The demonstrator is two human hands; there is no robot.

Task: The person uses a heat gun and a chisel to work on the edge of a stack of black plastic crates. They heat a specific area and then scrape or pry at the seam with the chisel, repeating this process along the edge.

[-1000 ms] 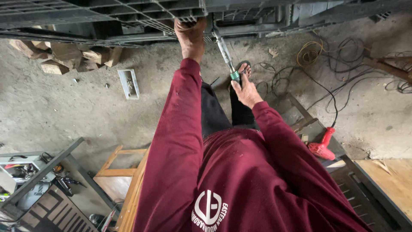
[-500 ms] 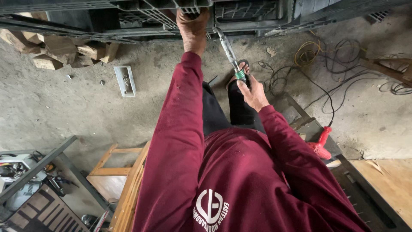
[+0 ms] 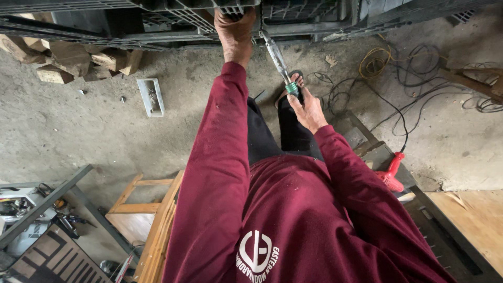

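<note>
The person's left hand (image 3: 236, 34) is stretched forward in a dark red sleeve and closed on the edge of a dark plastic grid crate (image 3: 178, 15) that runs across the far side of the concrete floor (image 3: 78, 131). The right hand (image 3: 309, 110) is wrapped around the green-banded handle of a long metal tool (image 3: 277, 63), whose tip slants up to the crate just right of the left hand. Below the crate's left end lie rough wooden blocks (image 3: 68, 60), and nearer, a small pale rectangular tray (image 3: 151, 97) rests flat on the floor. Right of the tool, yellow and black cables (image 3: 398, 68) coil loosely. A red power tool (image 3: 392, 175) lies well below the cables, beside a wooden board (image 3: 471, 220). A wooden frame (image 3: 139, 209) stands left of the person's torso.
</note>
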